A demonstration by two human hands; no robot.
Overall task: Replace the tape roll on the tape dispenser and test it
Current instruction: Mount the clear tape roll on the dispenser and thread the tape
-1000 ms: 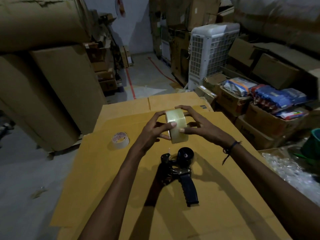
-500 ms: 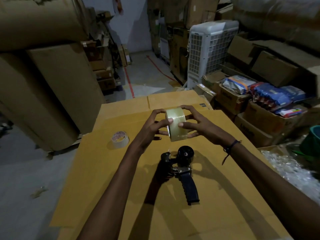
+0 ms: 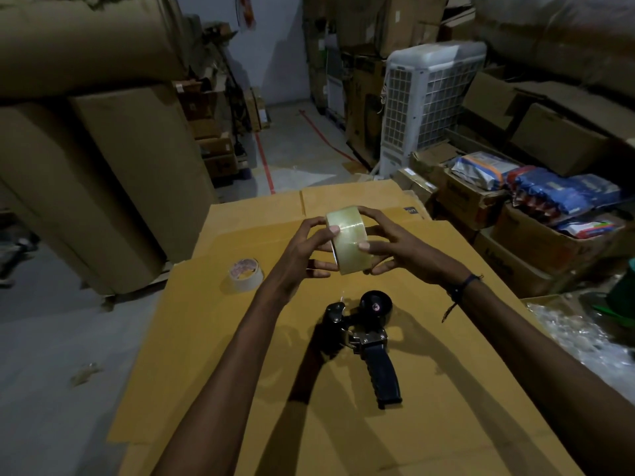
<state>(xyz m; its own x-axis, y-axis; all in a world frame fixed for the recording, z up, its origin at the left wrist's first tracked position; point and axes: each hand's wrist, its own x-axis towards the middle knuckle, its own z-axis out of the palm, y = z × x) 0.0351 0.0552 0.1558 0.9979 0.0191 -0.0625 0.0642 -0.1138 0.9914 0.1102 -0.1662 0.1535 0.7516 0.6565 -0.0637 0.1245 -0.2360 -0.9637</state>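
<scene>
Roll (image 3: pixel 348 239): clear tape, held up on edge above the cardboard (image 3: pixel 429 424), between both hands
Left hand (image 3: pixel 302 257): fingers clamped on roll's left side, thumb on its face
Right hand (image 3: pixel 398 249): fingers clamped on right side, thumb on face
Dispenser (image 3: pixel 364 341): black, lying on cardboard below the hands, hub bare, handle toward the wearer
Old roll (image 3: pixel 245 274): flat on cardboard, left of the hands

The clear tape roll (image 3: pixel 348 240) is tilted further, its top leaning toward the left of the frame.
</scene>
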